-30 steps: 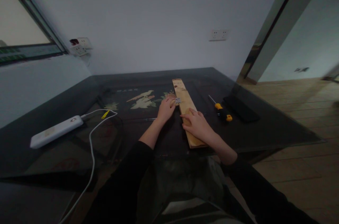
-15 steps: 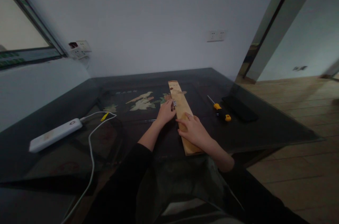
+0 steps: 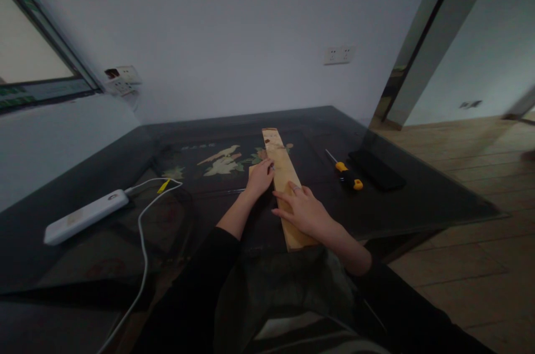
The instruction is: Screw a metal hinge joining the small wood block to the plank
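Note:
A long pale wooden plank [image 3: 279,161] lies on the dark glass-topped table [image 3: 418,198], pointing away from me. My left hand [image 3: 259,177] lies at the plank's left edge, with its fingertips pinched on a small metal part [image 3: 272,164] that barely shows. My right hand [image 3: 304,211] rests flat on the near half of the plank, fingers spread and holding nothing. Both of my sleeves are black.
A yellow-and-black screwdriver [image 3: 346,171] and a flat black object [image 3: 377,170] lie to the right of the plank. At the left are a white power bank [image 3: 86,216] and its white cable [image 3: 142,237]. Wooden floor lies beyond the table's right edge.
The plank and both hands have shifted slightly left in view. My right hand has spread flatter on the plank. The metal part is now more hidden by my left fingers.

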Action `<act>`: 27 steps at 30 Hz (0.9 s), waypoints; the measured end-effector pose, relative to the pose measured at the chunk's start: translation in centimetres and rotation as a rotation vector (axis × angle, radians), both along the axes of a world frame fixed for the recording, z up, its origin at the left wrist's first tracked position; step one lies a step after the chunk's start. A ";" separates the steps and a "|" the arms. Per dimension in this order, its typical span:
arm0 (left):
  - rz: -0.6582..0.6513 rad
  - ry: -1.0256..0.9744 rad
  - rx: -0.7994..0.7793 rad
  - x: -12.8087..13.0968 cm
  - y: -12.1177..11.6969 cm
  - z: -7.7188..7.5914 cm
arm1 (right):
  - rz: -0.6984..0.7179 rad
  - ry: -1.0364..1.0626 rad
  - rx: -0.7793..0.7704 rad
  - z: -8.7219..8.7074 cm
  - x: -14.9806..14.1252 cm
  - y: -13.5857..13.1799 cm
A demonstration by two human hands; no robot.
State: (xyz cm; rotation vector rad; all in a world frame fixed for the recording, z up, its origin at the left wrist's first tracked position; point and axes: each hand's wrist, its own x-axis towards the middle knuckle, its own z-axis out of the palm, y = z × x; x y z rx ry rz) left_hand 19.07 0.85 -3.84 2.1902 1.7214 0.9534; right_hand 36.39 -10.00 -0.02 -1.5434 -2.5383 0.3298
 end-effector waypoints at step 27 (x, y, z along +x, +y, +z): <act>0.241 0.158 -0.048 -1.7 1.6 1.4 | 0.084 0.329 0.134 0.3 -3.5 13.0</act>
